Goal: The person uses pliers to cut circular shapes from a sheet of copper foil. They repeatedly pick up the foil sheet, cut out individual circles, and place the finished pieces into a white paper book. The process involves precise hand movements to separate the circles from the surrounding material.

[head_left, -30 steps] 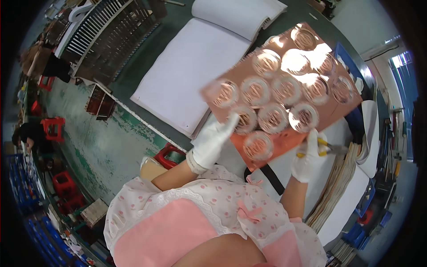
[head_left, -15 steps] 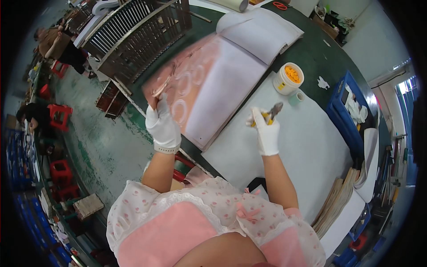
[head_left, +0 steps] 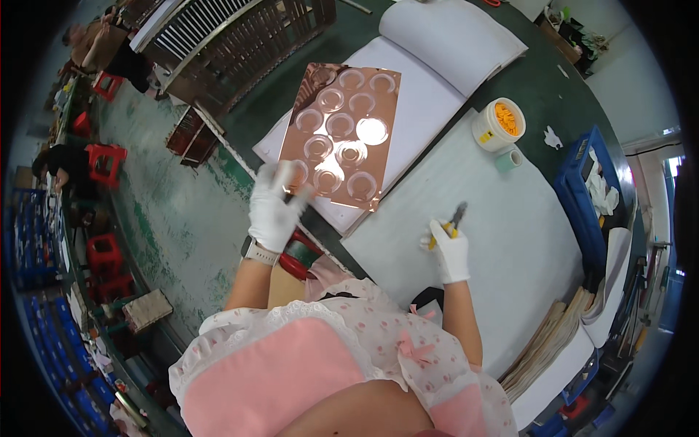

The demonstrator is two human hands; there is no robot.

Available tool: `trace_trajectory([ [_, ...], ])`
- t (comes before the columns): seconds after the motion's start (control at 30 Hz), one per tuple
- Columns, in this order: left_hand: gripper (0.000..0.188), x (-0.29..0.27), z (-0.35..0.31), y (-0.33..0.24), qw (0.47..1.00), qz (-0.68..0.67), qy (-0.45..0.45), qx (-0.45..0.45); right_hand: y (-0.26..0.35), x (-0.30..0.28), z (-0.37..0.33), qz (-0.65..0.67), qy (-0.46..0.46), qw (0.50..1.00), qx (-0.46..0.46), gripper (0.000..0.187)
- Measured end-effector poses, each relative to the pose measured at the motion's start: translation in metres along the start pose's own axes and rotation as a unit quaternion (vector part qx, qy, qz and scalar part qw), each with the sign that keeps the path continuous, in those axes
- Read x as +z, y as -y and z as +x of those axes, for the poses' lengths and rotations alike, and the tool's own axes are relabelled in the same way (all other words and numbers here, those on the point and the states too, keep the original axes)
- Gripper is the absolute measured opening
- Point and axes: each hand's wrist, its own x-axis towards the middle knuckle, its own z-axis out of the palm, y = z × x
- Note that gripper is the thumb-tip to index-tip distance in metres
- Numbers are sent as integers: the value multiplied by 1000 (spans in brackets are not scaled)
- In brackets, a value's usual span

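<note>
A shiny copper-coloured sheet [head_left: 341, 138] with rows of raised round shapes lies on a white paper stack [head_left: 416, 102]. By its near left corner is my left hand [head_left: 275, 211], in a white glove with partly bare fingertips. Its fingers are apart and a little blurred; whether they still touch the sheet I cannot tell. Further right, my gloved right hand [head_left: 453, 255] is closed around yellow-handled pliers [head_left: 459, 217], jaws pointing up and away, above the pale table covering [head_left: 408, 255].
A white tub [head_left: 486, 132] of orange pieces and a pale green roll [head_left: 508, 161] stand right of the stack. Beyond them is a blue crate [head_left: 579, 164] with white cloths. A slatted rack [head_left: 233, 54] stands far left. Other people and red stools [head_left: 105, 166] are at left.
The copper sheet, held up tilted by my left hand before, now lies flat on the paper stack. My left hand's fingers have spread. The pliers remain in my right hand, somewhat nearer me.
</note>
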Motion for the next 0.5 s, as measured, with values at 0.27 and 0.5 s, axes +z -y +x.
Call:
trace_trajectory([
  [0.27,47,20,-8,46,879,-308,-39,-362,4,83,25,-87,149,981,87,25],
  [0.5,27,16,-3,28,923,-228,-104,-292,-7,89,14,-160,120,976,-87,24],
])
